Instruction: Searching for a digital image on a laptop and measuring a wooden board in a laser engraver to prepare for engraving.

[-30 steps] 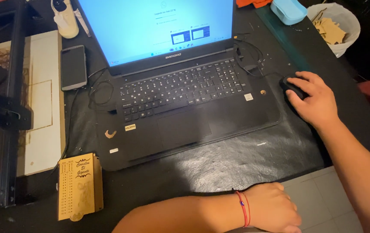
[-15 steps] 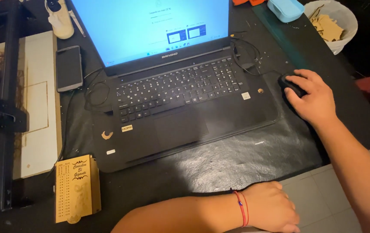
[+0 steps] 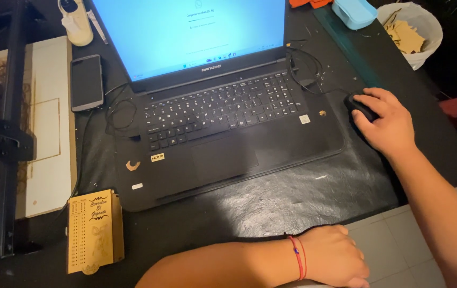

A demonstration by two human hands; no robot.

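Counter: one black counter (image 3: 292, 197) with a glossy, scuffed top carries everything here; its near edge shows pale tiled floor beyond.
Laptop: one large black open laptop (image 3: 223, 122), lid up, screen lit pale blue and mostly blank apart from a small line of text near the top and a taskbar along the bottom. It looks to be waiting on a page or program; I judge the computer work under way, with nothing typed at this instant.
Wooden sheet: one pale flat wooden panel (image 3: 47, 128) at the far left, crossed by a black metal rail.
Bin: one white round tub (image 3: 418, 32) of light wood offcuts, top right.
Plaque: one tan engraved wooden plaque (image 3: 95, 232) just beside the laptop's near left corner.
Phone: one dark smartphone (image 3: 86, 82), screen off, left of the keyboard.
Box: one light blue case (image 3: 354, 12) at the top edge.
Mouse: one small black wired computer mouse (image 3: 359, 105), right of the laptop, nearly covered.
Right hand (image 3: 386, 125): draped over the mouse, fingers curved down around it.
Left hand (image 3: 332, 258): resting at the counter's near edge, a red thread bracelet on the wrist, holding nothing; fingers curled under, how tightly I cannot tell.
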